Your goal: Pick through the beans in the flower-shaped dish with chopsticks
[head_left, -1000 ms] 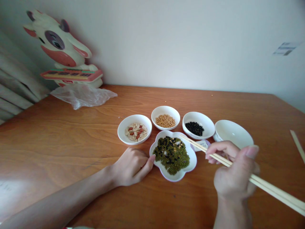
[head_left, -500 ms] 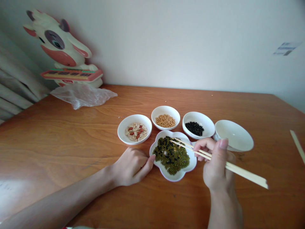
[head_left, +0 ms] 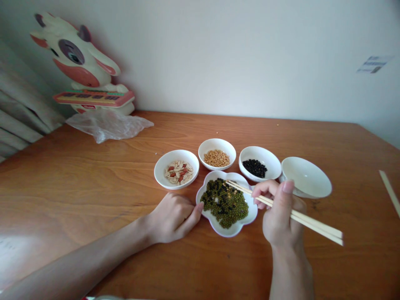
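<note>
Chopsticks point(head_left: 265, 201) gripped by R hand point(head_left: 283, 218) may slip on beans point(head_left: 231, 210) to its left bc tips point(head_left: 228, 182) are thin; L hand's point(head_left: 175, 218) hold unclear

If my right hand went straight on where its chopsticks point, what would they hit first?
Likely the beans in the flower-shaped dish: the tips of the chopsticks in the right hand overlap them in this view, though whether they touch is unclear.

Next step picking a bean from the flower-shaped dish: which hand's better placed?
Right hand, I'd say: it holds the chopsticks, tips at the beans in the flower-shaped dish. Left hand has no chopsticks; its thumb is at the dish's left rim, likely better for steadying.
</note>
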Motion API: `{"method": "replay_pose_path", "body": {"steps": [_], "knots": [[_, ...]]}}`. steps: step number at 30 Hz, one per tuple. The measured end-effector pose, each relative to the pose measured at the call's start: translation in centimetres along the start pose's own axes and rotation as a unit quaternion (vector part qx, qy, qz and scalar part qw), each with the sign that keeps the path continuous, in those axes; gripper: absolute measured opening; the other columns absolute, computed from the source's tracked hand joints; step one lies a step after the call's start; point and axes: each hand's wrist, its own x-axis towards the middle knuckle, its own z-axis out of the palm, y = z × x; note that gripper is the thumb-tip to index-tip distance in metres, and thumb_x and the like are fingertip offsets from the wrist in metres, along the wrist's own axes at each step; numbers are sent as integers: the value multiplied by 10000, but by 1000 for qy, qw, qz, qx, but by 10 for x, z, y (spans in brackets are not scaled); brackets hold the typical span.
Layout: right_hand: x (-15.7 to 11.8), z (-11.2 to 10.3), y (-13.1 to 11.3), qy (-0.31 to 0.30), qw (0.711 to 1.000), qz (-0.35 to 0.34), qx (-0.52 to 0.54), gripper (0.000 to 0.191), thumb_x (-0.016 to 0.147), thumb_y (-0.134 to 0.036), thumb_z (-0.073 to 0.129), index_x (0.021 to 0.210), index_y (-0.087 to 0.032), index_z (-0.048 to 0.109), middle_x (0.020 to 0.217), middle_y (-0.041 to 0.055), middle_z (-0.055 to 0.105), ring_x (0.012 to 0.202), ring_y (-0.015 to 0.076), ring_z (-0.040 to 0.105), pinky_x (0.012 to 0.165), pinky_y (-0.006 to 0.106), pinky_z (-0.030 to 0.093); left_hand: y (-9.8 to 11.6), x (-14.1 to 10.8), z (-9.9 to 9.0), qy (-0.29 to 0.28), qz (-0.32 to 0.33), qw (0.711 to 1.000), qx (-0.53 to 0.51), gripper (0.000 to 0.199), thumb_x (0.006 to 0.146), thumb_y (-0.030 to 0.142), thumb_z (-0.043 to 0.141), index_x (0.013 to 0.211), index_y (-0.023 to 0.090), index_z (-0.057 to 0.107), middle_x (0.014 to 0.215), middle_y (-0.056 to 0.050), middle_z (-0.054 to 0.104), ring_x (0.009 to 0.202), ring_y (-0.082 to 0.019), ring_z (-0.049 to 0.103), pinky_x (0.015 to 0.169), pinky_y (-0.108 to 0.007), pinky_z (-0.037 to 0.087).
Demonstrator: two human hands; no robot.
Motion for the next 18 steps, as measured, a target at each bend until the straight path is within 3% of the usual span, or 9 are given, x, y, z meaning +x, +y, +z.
{"method": "replay_pose_path", "body": {"steps": [12, 18], "knots": [[0, -2, 3, -23, 1000, -16, 11, 771, 1031, -710, 215, 653, -216, 671, 545, 25, 566, 534, 147, 524, 522, 317, 364, 1, 2, -1, 3, 3, 1000, -2, 521, 1118, 251, 303, 630, 173, 467, 598, -30, 602, 501, -104, 486, 568, -350, 251], [-1, -1, 1, -3, 1000, -19, 3, 758, 1047, -679, 238, 628, -215, 668, 536, 20, 572, 526, 135, 526, 516, 304, 374, 2, 2, -3, 5, 6, 1000, -6, 510, 1115, 245, 311, 635, 175, 470, 597, -27, 597, 502, -106, 485, 567, -351, 251]]}}
